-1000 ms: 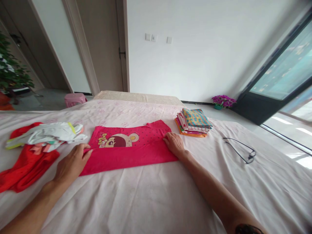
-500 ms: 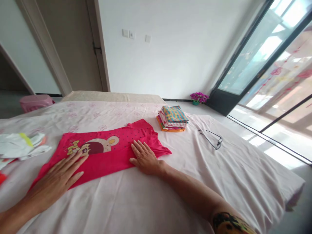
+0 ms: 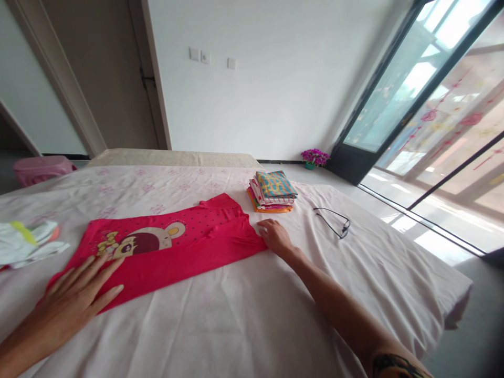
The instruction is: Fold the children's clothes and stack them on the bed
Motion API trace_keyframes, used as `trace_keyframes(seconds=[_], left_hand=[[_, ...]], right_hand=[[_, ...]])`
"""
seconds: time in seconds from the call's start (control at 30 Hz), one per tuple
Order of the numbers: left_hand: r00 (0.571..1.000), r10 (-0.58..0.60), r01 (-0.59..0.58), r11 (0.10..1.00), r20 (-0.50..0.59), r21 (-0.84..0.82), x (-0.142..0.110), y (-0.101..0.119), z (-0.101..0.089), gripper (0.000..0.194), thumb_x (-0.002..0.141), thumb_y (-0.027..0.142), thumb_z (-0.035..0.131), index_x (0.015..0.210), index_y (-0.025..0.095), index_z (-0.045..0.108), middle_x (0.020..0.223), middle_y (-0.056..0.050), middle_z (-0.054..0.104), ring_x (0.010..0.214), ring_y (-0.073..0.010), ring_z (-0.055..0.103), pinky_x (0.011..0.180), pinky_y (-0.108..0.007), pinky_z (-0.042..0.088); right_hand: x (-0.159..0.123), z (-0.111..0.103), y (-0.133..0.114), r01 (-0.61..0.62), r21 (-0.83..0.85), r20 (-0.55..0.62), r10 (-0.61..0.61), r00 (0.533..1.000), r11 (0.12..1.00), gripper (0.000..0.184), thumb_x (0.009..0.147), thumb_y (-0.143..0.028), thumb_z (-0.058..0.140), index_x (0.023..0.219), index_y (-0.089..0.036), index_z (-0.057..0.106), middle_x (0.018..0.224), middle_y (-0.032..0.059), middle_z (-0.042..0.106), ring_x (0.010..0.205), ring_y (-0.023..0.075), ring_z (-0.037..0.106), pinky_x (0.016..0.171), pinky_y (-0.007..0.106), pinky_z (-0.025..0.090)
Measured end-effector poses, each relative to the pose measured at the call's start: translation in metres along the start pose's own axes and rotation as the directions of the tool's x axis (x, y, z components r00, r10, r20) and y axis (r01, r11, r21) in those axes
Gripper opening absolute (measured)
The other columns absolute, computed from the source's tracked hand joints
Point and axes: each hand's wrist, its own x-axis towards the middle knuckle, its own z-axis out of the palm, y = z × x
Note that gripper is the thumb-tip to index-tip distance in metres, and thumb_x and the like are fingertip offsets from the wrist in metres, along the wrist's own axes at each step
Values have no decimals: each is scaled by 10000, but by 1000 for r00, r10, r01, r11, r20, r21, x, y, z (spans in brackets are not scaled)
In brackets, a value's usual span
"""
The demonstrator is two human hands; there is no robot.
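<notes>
Red bear-print shirt point(image 3: 169, 268) lies part-folded, left hand point(image 3: 84, 283) flat atop, right hand point(image 3: 277, 237) of unclear grip; multicoloured cloth stack point(image 3: 273, 191) folded, far right; white clothes point(image 3: 31, 254) crumpled, left.

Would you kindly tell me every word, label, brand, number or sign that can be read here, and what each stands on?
No text can be read here.
The pink-red shirt bears a cartoon print and dots, with no legible lettering.
The folded clothes show patterns too small to read as lettering.
</notes>
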Motion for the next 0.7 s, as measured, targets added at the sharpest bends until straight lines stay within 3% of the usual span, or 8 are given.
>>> trace_keyframes(seconds=[0.07,0.17,0.3,0.4,0.53,0.7], left_hand=[[999,-2,0,997,-35,-72,17,22,-6,436,875,425,471,1257,275,617,1358,-74,609,1308,-327,515,1086,-516,416],[997,66,-76,955,-44,-286,54,83,-17,358,914,409,469,1196,279,647,1301,-43,635,1194,-238,605,1049,-381,469],[964,266,-233,838,-3,-493,101,185,-25,320,962,292,438,1218,261,629,1188,-45,666,1126,-175,613,1003,-310,484],[928,370,-295,796,38,-529,122,242,-19,423,929,326,528,1339,226,550,1265,-92,606,1194,-228,546,1048,-378,448],[915,380,-263,816,134,-515,128,272,-7,416,903,372,568,1297,239,589,1202,-98,589,1112,-260,533,1013,-449,447],[912,390,-261,793,130,-551,126,272,-3,422,890,360,593,1302,269,599,1159,-77,590,1082,-244,525,996,-426,441]], right_hand=[[1,-9,7,-119,-15,-7,119,993,993,258,940,-312,505,1064,-238,718,1112,82,691,1060,224,613,869,294,443],[6,-14,2,-179,-3,66,179,982,984,288,915,-463,532,975,-248,715,1016,62,694,939,205,631,745,275,425],[15,-10,-16,-149,-23,120,151,981,989,251,837,-478,625,922,-249,683,998,44,697,927,208,620,705,269,391],[18,-4,-25,-119,-40,93,122,988,992,168,892,-391,564,896,-245,648,967,36,705,917,195,616,699,265,370],[19,2,-24,-153,-64,26,155,988,986,242,993,-406,409,1055,-248,582,947,38,713,864,190,635,698,275,352],[21,8,-20,-119,-159,70,131,989,980,304,1013,-468,363,1103,-244,548,978,59,728,869,218,665,724,297,350]])
